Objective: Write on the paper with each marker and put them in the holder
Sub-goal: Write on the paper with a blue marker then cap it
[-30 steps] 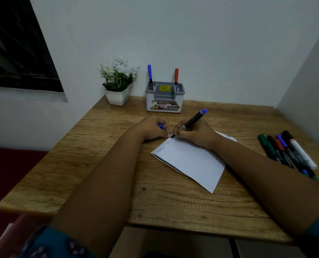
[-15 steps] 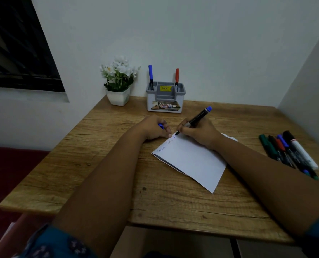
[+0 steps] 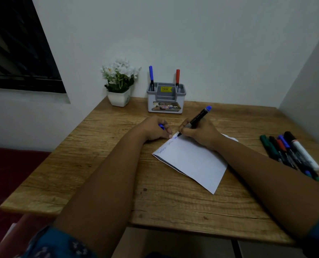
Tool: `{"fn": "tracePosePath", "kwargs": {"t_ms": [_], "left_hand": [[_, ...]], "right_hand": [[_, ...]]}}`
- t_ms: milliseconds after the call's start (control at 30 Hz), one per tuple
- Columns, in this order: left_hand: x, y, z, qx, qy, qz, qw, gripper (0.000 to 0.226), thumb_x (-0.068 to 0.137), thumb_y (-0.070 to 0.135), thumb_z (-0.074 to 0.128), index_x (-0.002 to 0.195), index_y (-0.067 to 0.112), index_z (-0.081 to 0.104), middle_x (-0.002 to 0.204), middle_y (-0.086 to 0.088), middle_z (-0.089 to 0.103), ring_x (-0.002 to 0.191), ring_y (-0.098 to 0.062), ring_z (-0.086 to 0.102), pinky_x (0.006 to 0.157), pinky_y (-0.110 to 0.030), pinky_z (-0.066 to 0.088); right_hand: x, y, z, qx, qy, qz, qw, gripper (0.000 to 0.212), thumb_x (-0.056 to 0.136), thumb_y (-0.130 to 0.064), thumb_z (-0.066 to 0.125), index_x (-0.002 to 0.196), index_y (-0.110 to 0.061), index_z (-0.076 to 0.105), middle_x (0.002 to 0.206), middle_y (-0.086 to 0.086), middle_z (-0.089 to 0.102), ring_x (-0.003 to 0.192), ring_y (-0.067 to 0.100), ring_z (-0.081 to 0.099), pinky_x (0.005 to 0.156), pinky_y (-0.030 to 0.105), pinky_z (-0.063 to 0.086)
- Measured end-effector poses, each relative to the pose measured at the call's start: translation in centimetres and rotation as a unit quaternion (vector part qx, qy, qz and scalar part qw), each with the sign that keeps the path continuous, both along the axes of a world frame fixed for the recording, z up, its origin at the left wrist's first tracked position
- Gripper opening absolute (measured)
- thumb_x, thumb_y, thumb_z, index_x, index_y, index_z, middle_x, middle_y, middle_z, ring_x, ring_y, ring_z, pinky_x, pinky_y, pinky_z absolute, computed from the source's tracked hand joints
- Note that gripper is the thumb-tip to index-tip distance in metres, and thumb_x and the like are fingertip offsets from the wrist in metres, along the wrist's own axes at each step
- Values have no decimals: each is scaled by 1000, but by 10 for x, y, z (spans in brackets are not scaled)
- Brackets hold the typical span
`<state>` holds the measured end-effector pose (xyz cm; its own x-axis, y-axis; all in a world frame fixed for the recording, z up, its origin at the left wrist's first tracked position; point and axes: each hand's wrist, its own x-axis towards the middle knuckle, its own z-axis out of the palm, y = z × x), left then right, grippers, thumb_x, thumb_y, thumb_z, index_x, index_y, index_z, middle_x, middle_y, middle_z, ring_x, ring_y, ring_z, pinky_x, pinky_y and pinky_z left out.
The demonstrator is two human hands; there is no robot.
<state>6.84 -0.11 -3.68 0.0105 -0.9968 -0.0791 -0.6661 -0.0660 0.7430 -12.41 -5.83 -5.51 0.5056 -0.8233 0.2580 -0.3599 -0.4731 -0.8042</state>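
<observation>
Right now my right hand (image 3: 201, 135) grips a black marker with a blue end (image 3: 196, 118), fingers curled round the barrel, its tip touching the far corner of the paper (image 3: 194, 161). The marker leans away from me, the blue end pointing up toward the far right corner of the table (image 3: 102, 174). The heel of that hand rests on the sheet's far edge. My left hand (image 3: 155, 129) sits on the wood just beside the same corner of the paper, fingers curled round a small blue cap (image 3: 161, 126), with one fingertip touching the sheet's edge.

The paper lies at a slant near the middle of the table, one corner pointing toward the near edge. Short words in faint ink run along its left edge, and blue strokes sit right at the marker tip; I cannot read them surely.

At the far edge, against the wall, stands the grey holder (image 3: 166, 98). A blue marker (image 3: 151, 75) stands upright in its left compartment and a red marker (image 3: 177, 78) in its right one. Left of the holder, at the far left corner, is a white pot of white flowers (image 3: 120, 84).

Along the right edge lies a loose row of spare markers (image 3: 289, 153), side by side and touching, well apart from the paper: green, black, red, blue and one with a white barrel.
</observation>
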Motion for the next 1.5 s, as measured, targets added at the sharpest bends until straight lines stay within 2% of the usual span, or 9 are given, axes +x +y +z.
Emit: {"fn": "tracePosePath", "kwargs": {"t_ms": [100,233,367,500,633,733,1000,1367,1500], "left_hand": [[0,0,1,-3,-2,-13,1000,16,77,14,78,90,19,73,87,11,61,91,-11,54,88,-32,43],[0,0,1,-13,-13,-28,999,19,77,16,78,94,23,74,96,9,64,93,-13,56,86,-31,45],[0,-1,1,-9,-22,-32,999,20,79,17,76,98,24,74,101,10,59,95,-10,51,86,-29,41],[0,-1,1,-11,-21,-34,999,20,80,17,76,99,24,74,104,8,55,95,-9,46,86,-27,37],[0,0,1,-10,-13,-30,999,18,80,17,77,96,25,75,96,10,56,89,-7,48,78,-26,37],[0,0,0,-12,-12,-29,999,18,79,17,77,95,25,74,104,8,59,86,-3,49,70,-23,38],[-1,-1,1,-12,-18,-29,999,17,79,16,76,91,29,73,128,-4,60,117,-24,53,94,-33,41],[0,0,0,-17,-19,-32,999,18,79,16,77,92,28,74,130,1,58,114,-18,51,90,-28,37],[0,0,1,-17,-21,-30,999,18,79,17,77,91,29,74,122,3,60,110,-18,52,85,-27,36]], "right_hand": [[-1,-3,2,49,-74,-31,996,10,86,-13,70,86,-3,71,79,14,69,68,11,60,68,29,49],[-1,-1,6,52,-49,3,997,18,83,-27,77,79,-11,72,66,2,68,60,8,63,57,19,50],[-3,-5,6,48,-19,19,998,8,79,-8,75,86,-12,74,79,3,73,71,12,67,67,26,56],[-1,-4,2,12,-6,-20,1000,1,80,-12,74,79,-11,73,70,-1,71,61,6,65,62,23,52],[-3,-5,0,-11,-13,-6,1000,7,77,-8,76,83,-11,76,74,-8,73,70,1,67,68,17,51],[-3,-4,0,-22,4,13,1000,8,78,-10,78,86,-14,77,79,-7,74,77,4,68,69,15,53],[-4,-3,2,-57,54,12,997,8,78,-13,76,85,-17,77,86,-5,74,88,11,67,80,26,53],[-4,-6,2,-63,48,11,997,7,78,-11,74,83,-16,76,83,-7,73,82,2,65,70,6,47],[-3,-8,1,-55,41,1,998,7,77,-10,75,80,-16,76,80,-7,73,78,-1,65,68,6,45]]}}
